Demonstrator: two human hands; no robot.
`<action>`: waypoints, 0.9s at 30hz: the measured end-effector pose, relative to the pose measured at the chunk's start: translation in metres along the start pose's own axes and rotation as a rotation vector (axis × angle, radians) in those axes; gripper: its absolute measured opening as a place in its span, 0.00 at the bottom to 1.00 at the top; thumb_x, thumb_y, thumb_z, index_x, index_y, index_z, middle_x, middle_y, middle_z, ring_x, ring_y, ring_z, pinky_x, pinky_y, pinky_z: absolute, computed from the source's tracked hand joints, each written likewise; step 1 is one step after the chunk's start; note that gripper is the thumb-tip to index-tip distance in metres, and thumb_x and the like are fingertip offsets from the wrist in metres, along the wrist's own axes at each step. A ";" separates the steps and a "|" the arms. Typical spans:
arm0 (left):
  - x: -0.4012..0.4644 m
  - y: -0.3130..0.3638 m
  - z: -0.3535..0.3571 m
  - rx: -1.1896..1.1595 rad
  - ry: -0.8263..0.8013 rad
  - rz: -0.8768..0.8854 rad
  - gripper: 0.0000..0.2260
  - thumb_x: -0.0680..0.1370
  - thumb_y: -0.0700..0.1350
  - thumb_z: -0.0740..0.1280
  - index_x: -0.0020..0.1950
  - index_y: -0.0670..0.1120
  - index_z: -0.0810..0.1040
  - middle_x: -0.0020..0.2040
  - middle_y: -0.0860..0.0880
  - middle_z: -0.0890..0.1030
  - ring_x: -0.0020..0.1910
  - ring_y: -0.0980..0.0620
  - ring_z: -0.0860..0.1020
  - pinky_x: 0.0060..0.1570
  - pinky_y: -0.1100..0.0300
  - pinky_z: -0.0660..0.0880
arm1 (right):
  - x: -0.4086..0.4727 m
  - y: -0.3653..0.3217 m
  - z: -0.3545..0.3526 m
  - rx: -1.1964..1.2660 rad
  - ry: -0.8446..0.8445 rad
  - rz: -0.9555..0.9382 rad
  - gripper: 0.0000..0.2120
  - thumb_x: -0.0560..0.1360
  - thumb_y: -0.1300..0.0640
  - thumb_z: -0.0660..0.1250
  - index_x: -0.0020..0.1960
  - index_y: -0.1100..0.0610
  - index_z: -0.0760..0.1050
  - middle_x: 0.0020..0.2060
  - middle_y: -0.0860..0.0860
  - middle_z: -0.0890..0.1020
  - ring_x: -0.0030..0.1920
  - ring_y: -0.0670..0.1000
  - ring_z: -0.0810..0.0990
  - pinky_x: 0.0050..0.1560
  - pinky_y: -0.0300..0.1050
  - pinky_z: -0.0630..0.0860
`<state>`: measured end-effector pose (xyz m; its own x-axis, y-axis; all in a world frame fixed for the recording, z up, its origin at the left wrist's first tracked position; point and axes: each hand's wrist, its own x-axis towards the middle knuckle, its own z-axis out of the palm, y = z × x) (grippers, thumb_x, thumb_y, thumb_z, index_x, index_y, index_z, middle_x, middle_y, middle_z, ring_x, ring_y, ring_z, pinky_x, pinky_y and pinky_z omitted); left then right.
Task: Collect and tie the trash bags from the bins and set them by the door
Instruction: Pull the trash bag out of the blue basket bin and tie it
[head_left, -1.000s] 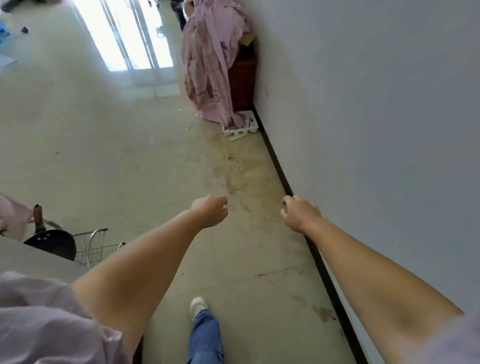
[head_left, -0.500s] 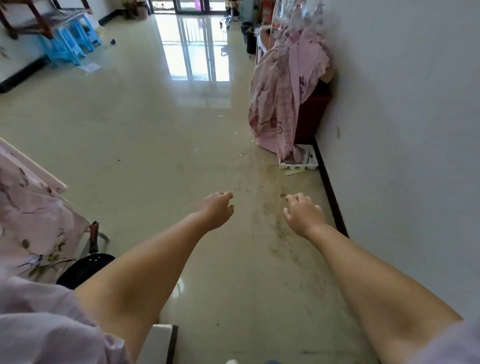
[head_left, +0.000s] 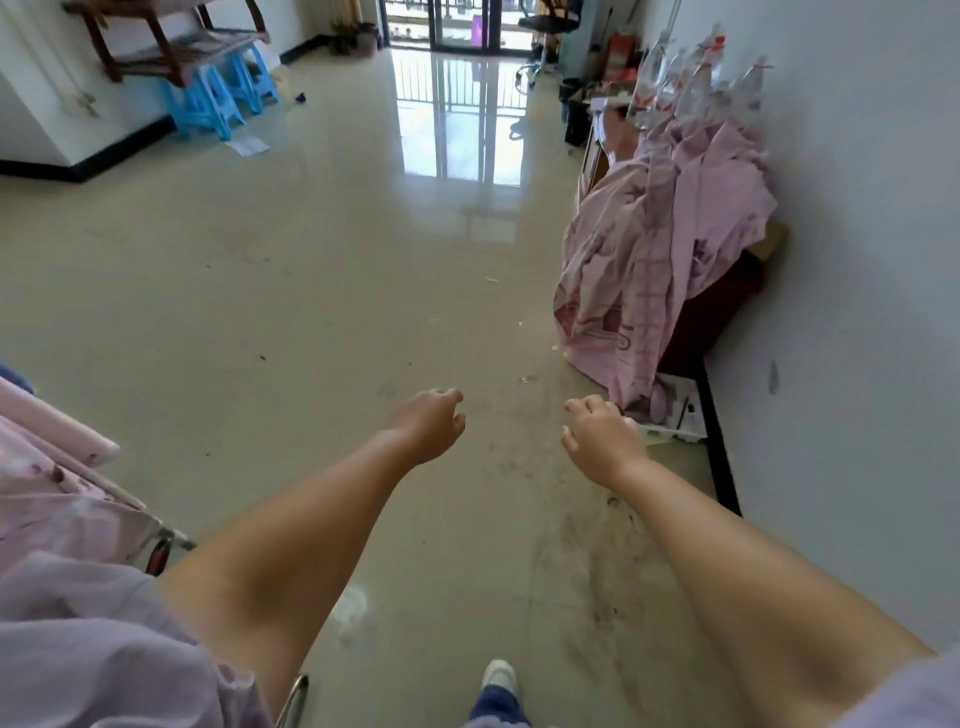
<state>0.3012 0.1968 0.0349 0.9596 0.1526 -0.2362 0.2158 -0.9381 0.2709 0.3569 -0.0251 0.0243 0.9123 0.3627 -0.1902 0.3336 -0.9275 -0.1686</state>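
Both my arms reach forward over a shiny beige tiled floor. My left hand (head_left: 428, 423) hangs with its fingers loosely curled and holds nothing. My right hand (head_left: 602, 439) is the same, loosely curled and empty, a little to the right of it. A dark bin (head_left: 576, 122) stands far off by the right wall. No trash bag shows in either hand. A glass balcony door (head_left: 462, 23) is at the far end of the room.
A cabinet draped in pink cloth (head_left: 660, 260) stands against the right wall, a white tray (head_left: 675, 415) at its foot. Blue stools (head_left: 218, 98) and a wooden rack are at the far left. Pink fabric (head_left: 47, 483) lies at my near left. My shoe (head_left: 498, 678) shows below.
The view has lifted from the floor by the wall to the whole room. Both hands stay out in front, empty and loosely curled.
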 end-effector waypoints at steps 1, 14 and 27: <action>0.021 -0.003 -0.006 -0.011 0.004 -0.009 0.18 0.81 0.49 0.56 0.70 0.47 0.68 0.67 0.45 0.74 0.64 0.44 0.74 0.57 0.52 0.72 | 0.024 0.000 -0.005 -0.006 -0.007 -0.007 0.19 0.79 0.52 0.55 0.68 0.56 0.66 0.65 0.56 0.70 0.67 0.58 0.68 0.62 0.54 0.67; 0.313 -0.086 -0.068 -0.024 -0.039 -0.050 0.19 0.80 0.50 0.57 0.70 0.48 0.67 0.67 0.46 0.74 0.64 0.45 0.74 0.58 0.51 0.73 | 0.341 -0.042 -0.029 -0.011 -0.074 -0.055 0.19 0.79 0.52 0.56 0.68 0.56 0.67 0.66 0.57 0.71 0.67 0.58 0.68 0.62 0.53 0.68; 0.640 -0.113 -0.159 0.000 -0.103 0.063 0.18 0.80 0.50 0.56 0.70 0.47 0.68 0.67 0.46 0.73 0.64 0.44 0.74 0.60 0.49 0.74 | 0.654 -0.036 -0.082 0.021 -0.105 0.050 0.19 0.79 0.51 0.56 0.68 0.55 0.66 0.66 0.57 0.71 0.67 0.58 0.69 0.64 0.54 0.68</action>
<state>0.9195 0.4499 0.0014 0.9477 0.0603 -0.3133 0.1556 -0.9447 0.2887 0.9608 0.2377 -0.0145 0.8972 0.3249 -0.2990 0.2826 -0.9428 -0.1766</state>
